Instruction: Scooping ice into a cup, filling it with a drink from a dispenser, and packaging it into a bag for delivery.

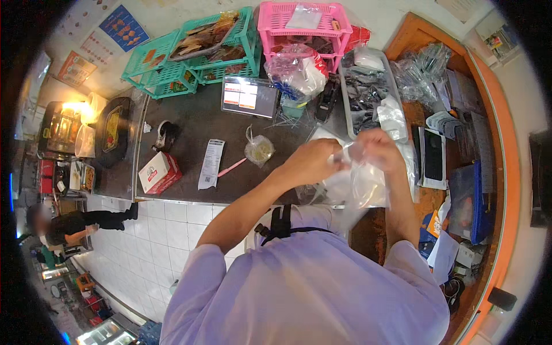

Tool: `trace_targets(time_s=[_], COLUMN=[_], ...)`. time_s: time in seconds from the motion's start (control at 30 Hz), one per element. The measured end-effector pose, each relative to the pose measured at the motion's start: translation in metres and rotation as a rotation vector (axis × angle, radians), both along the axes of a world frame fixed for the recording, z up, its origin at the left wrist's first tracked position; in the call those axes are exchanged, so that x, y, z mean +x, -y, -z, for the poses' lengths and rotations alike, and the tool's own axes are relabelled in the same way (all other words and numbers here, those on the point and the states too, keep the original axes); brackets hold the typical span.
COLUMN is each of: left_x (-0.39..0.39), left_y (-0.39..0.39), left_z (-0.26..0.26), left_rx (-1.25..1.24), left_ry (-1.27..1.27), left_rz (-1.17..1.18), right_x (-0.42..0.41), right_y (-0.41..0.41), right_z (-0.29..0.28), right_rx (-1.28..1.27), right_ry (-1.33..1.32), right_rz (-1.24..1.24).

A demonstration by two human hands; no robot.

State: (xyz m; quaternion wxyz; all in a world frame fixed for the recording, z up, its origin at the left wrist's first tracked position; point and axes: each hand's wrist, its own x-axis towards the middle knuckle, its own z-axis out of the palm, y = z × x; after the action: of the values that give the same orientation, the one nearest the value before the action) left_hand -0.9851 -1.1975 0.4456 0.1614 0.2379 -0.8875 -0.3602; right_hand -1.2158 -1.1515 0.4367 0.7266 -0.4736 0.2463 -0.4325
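Observation:
Both hands grip the top of a clear plastic bag (361,189), which hangs between them over the front edge of the dark counter (181,116). My left hand (315,159) pinches one side of it; my right hand (380,150), blurred, holds the other. The bag's contents cannot be made out. More clear and white plastic bags lie beneath my hands. Left of them rests a small tied bag (259,150) with something pale yellow-green inside. Beside it lie a pink pen (232,167) and a printed paper receipt (211,164).
A red-and-white carton (160,173) and tape dispenser (164,135) stand to the left. Behind are a tablet (250,98), green baskets (159,82), a pink rack (304,32) and a tray of packets (345,99). A phone (433,155) lies right. Another person (73,228) stands far left.

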Motion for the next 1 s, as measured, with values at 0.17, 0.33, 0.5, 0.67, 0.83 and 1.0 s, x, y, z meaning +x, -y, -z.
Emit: trace_targets(time_s=[0.17,0.33,0.5,0.67,0.83,1.0], left_x=[0.017,0.068,0.086,0.137,0.188,0.259], left_y=[0.013,0.008,-0.032,-0.045,-0.065,-0.083], left_z=[-0.065,-0.048,-0.076,-0.09,-0.08,-0.04], left_rx=[0.641,1.09,1.277,1.058,0.848,0.723], left_ry=[0.034,-0.543,-0.565,-0.906,-1.254,-0.954], left_rz=[-0.187,-0.44,-0.682,-0.545,-0.71,-0.782], right_x=[0.028,0.092,0.115,0.125,0.138,0.167], right_y=[-0.006,-0.027,-0.002,-0.015,-0.009,-0.006], right_z=[0.053,0.059,0.04,0.066,0.067,0.08], right_rx=[-0.078,0.302,0.119,0.164,0.21,0.419], right_ry=[-0.272,0.501,0.808,0.919,0.926,0.562], right_rz=[0.639,0.129,-0.027,0.15,-0.089,0.058])
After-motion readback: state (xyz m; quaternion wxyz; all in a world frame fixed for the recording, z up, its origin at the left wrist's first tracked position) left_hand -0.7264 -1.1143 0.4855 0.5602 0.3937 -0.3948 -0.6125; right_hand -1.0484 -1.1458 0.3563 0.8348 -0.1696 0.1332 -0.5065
